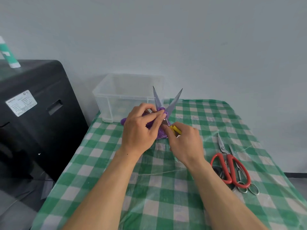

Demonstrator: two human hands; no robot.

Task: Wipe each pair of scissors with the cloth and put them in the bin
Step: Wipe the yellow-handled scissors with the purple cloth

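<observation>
My right hand [185, 143] grips the yellow handles of a pair of scissors [173, 101], held upright with both blades spread in a V. My left hand [141, 128] pinches a purple cloth [162, 134] around the base of the left blade. Behind the hands, at the table's far left corner, stands a clear plastic bin [116, 95]. On the table at the right lie red-handled scissors [230, 168], with small all-metal scissors [240, 173] partly under them and a dark-handled pair peeking out beneath.
A green-and-white checked cloth under clear plastic [166, 196] covers the table. A black machine [33, 117] stands close to the table's left edge, with a green-and-white tube [9, 53] on top. A pale wall is behind.
</observation>
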